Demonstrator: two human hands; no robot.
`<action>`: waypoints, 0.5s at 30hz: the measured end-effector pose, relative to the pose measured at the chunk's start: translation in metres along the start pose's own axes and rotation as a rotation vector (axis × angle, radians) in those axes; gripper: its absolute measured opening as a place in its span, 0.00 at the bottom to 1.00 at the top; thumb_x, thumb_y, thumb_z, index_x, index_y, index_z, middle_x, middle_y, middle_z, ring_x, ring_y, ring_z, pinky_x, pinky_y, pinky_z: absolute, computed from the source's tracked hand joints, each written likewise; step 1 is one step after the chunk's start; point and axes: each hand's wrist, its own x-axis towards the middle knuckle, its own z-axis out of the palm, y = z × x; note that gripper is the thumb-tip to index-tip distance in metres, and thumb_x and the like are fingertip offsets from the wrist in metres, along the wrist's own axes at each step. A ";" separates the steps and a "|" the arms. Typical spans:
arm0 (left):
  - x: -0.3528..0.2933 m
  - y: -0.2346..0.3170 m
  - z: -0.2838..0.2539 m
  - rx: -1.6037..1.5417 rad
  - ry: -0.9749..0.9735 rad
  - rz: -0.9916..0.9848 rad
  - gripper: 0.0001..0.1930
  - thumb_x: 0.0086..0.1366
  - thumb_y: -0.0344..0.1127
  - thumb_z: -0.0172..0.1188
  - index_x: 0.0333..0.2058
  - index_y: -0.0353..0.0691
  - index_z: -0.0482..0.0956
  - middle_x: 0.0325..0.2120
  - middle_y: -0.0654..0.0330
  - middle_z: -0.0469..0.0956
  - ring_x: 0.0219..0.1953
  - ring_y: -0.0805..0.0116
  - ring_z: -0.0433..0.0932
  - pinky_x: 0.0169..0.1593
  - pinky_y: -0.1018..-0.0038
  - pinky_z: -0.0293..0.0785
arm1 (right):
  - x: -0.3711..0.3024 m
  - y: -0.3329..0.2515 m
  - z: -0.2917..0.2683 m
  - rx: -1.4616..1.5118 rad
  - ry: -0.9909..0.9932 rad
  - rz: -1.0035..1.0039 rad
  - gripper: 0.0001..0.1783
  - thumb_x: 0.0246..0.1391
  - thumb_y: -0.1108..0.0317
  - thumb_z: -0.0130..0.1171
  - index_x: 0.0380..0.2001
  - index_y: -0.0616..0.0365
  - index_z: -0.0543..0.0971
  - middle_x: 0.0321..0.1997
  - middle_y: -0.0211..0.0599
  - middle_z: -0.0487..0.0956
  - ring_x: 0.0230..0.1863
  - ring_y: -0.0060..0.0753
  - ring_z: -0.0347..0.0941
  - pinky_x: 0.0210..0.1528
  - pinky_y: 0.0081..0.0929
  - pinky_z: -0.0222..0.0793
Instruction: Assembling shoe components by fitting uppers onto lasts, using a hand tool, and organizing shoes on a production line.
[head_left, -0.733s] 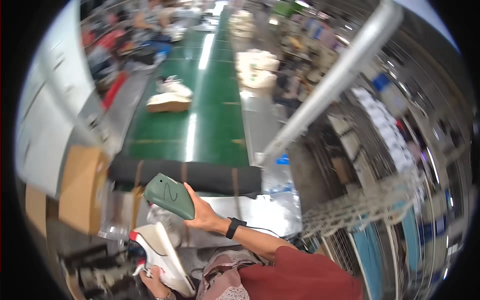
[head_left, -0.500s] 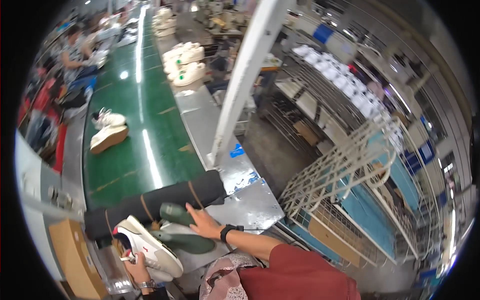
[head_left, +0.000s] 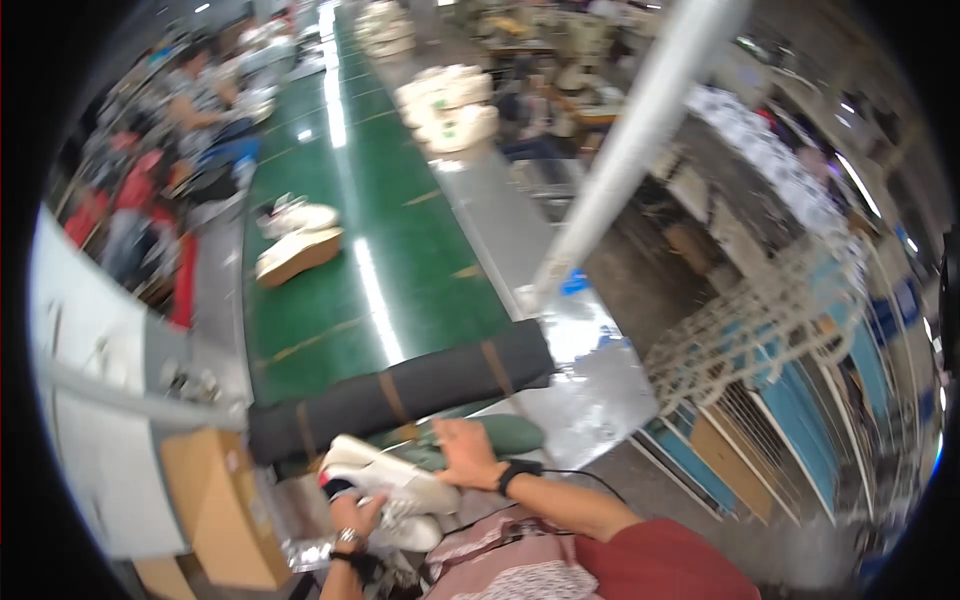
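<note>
My left hand (head_left: 355, 515) is closed on a white sneaker (head_left: 405, 482) with red and dark trim, gripping it near its dark-lined collar. A second pale shoe (head_left: 415, 533) lies under it, partly covered. My right hand (head_left: 468, 458) is beside the sneaker's sole, its fingers stretched out over green shoe lasts (head_left: 515, 434). Motion blur hides whether the fingertips touch the sneaker or a last. The lasts lie at the near end of the conveyor, against a black padded roll (head_left: 440, 375).
A green conveyor belt (head_left: 420, 290) runs away from me, carrying a pair of cream shoes (head_left: 300, 250). Stacked cream shoes (head_left: 450, 110) stand along its right side. A white post (head_left: 640, 140) rises at right, beside a wire rack (head_left: 770, 330). Cardboard boxes (head_left: 225, 500) stand at left. A co-worker (head_left: 195, 100) sits far left.
My right hand has moved from the upper green last toward the sneaker. The sneaker has tilted over in my left hand. The whole view has shifted, with the scene sliding right.
</note>
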 end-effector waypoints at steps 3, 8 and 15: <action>0.006 0.034 -0.040 -0.133 0.057 0.004 0.28 0.46 0.55 0.75 0.13 0.35 0.74 0.13 0.48 0.72 0.16 0.51 0.70 0.24 0.59 0.64 | -0.003 0.009 0.006 -0.026 0.021 -0.003 0.55 0.37 0.47 0.73 0.65 0.66 0.63 0.61 0.53 0.69 0.64 0.54 0.63 0.64 0.49 0.58; 0.056 0.055 -0.119 -0.223 0.302 0.108 0.28 0.48 0.52 0.76 0.13 0.34 0.73 0.11 0.47 0.69 0.13 0.51 0.67 0.22 0.59 0.64 | 0.002 -0.015 0.014 -0.094 -0.076 0.029 0.56 0.35 0.48 0.76 0.65 0.64 0.64 0.63 0.48 0.68 0.66 0.52 0.61 0.66 0.50 0.54; 0.253 0.060 -0.172 -0.302 0.322 0.072 0.21 0.60 0.49 0.67 0.31 0.32 0.80 0.29 0.45 0.82 0.30 0.53 0.80 0.37 0.61 0.73 | -0.002 -0.020 0.023 -0.121 -0.091 -0.100 0.38 0.37 0.60 0.73 0.56 0.44 0.75 0.64 0.38 0.69 0.65 0.54 0.62 0.62 0.53 0.58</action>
